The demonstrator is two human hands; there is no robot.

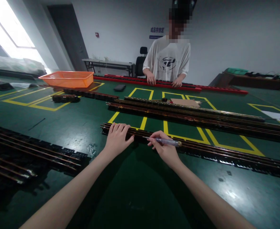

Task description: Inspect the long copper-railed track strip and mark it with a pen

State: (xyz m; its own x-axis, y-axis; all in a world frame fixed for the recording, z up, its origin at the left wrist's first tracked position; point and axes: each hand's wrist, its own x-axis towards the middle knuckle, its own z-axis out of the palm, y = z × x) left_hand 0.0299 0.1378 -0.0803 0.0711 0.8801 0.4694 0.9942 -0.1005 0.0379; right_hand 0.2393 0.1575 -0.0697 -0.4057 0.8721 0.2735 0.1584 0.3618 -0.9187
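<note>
My two bare forearms reach forward over a dark green desk [135, 181]. To the left of my left forearm lie dark strips with copper-coloured rods [35, 146]. Ahead, my left hand [117, 136] is laid across a long black strip [208, 151] close to its left end, fingers over the top; whether it grips or merely rests, I cannot tell. My right hand [165, 149], just beside it, grasps a slim clear-handled tool [167, 141] between thumb and fingers, its thin end pointing left over the strip, which runs on past that hand to the right. Beyond both hands, yellow outlines [143, 123] mark the desk, and a row of similar long strips [178, 115] lies across them, with a piece of brown cardboard [184, 102] near its back. Farther off, left of my hands, sits an orange basket [69, 79]. Straight beyond, a co-worker [167, 60] in a white T-shirt stands with both hands at a long red rail [189, 88].
</note>
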